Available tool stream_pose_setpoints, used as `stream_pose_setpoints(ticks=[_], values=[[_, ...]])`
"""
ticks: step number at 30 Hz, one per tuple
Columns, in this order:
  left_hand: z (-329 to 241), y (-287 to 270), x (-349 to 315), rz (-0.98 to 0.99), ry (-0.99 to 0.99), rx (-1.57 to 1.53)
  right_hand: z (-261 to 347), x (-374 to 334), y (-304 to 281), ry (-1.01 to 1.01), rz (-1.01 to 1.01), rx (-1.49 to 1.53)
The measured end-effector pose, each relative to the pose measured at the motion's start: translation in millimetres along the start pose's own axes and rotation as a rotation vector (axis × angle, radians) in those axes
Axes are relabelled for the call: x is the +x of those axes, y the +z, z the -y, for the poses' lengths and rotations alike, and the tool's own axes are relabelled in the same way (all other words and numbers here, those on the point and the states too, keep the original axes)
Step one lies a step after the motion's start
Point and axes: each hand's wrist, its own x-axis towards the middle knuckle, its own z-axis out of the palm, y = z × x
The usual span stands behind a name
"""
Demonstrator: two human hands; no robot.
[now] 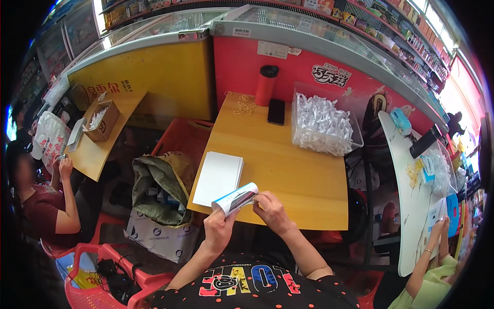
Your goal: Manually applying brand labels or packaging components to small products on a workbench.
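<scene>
A printed paper sheet, curled over into a loose roll, is held between my two hands above the table's near edge. My left hand is closed on its lower left end. At the right end, the fingers of my right hand pinch the same sheet. Just beyond it, a stack of white paper sheets lies on the wooden table. A clear plastic bin full of folded white paper strips sits at the far right. My fingertips are partly hidden behind the paper.
At the table's far side are a red tumbler, a black phone and rubber bands. An open green sack and a red chair stand left. People work at side tables, left and right.
</scene>
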Motion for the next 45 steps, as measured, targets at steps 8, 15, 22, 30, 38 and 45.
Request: stream_pose_setpoints(ticks=[8,15,22,30,38,45], values=[[7,-2,-3,-0.010,0.064,0.096,3,3,0,-0.008,-0.031,0.037],[9,-4,-4,-0.039,0.122,0.086,3,-3,6,0.091,-0.041,0.069],[13,-15,-9,0.009,0.161,0.107,-11,-10,-19,0.731,0.053,0.722],[15,-17,-5,0.080,0.216,0.100,-13,4,-26,0.704,0.306,0.577],[24,-17,-6,0.155,0.252,0.099,-18,-5,-15,0.767,0.413,0.543],[26,-18,-3,0.186,0.338,0.137,-7,-6,-19,0.762,0.330,0.533]])
